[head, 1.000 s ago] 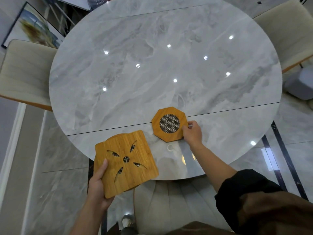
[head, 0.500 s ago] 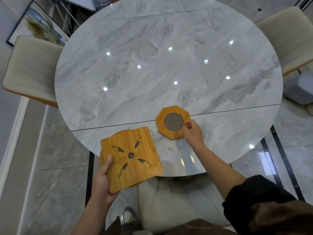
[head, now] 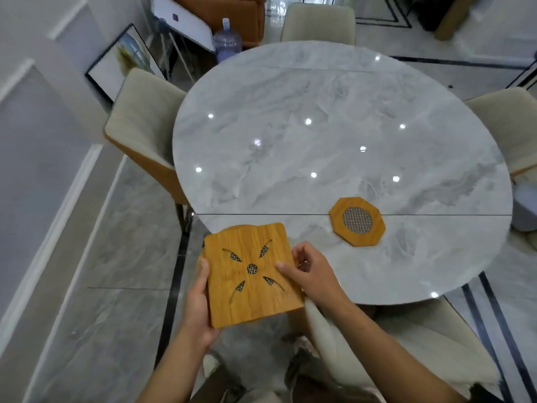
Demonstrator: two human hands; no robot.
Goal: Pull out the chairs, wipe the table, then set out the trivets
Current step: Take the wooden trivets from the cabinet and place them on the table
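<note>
A square bamboo trivet [head: 252, 274] with leaf-shaped cutouts hangs over the near left edge of the round marble table [head: 334, 135]. My left hand [head: 197, 303] grips its left side from below. My right hand [head: 312, 271] holds its right edge, thumb on top. Another wooden edge shows just behind the square trivet's top. An octagonal bamboo trivet [head: 358, 221] with a round mesh centre lies flat on the table to the right, across the tabletop seam, with no hand on it.
Beige chairs stand around the table: one at the left [head: 142, 123], one at the far side [head: 318, 23], one at the right [head: 505, 126], one under me [head: 406, 344]. A framed picture [head: 125, 59], a water jug [head: 227, 43] and an easel board lean at the back left.
My right hand has let go of the octagonal trivet and come left onto the square trivet. My view has shifted left, and the octagonal trivet stays where it lay.
</note>
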